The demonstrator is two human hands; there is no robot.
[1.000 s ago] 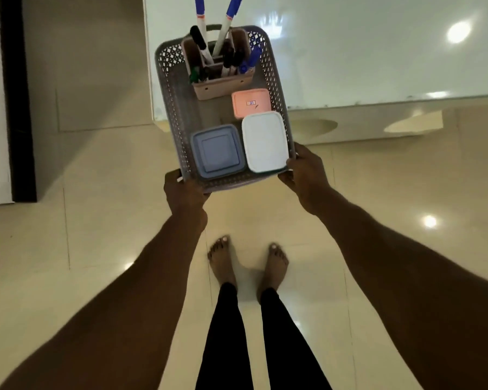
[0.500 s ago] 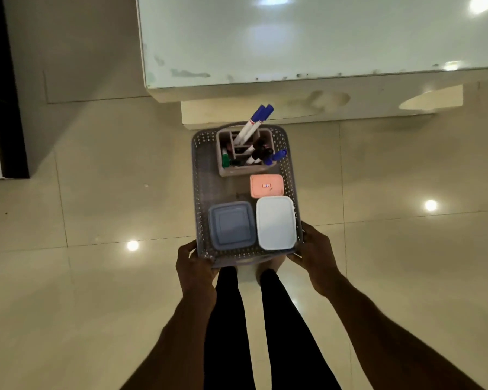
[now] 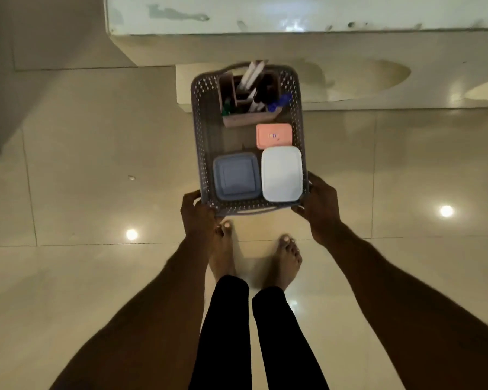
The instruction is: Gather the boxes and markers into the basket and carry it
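Since half a second earlier, lifted higher and further forward, away from the legs: perforated grey basket (image 3: 202, 130), its far end now overlapping the base of the white table (image 3: 265, 15); bare feet (image 3: 286, 260) uncovered again on the tiled floor (image 3: 82, 178). Held off the floor by both hands at its near corners. Left hand (image 3: 199, 218) curled round the near-left corner, fingers clamped under the rim; right hand (image 3: 320, 205) gripping the near-right corner, fingers together beneath it and thumb along the side wall. Inside, at the far end: brownish marker holder (image 3: 248, 119), upright, with markers (image 3: 252, 73) standing and leaning in its compartments, blurred. Just beside it, against the right wall: pink box (image 3: 274, 135). Along the near edge: blue box (image 3: 236, 175) at left and white box (image 3: 281, 173) at right, touching side by side, the white one just meeting the pink one.
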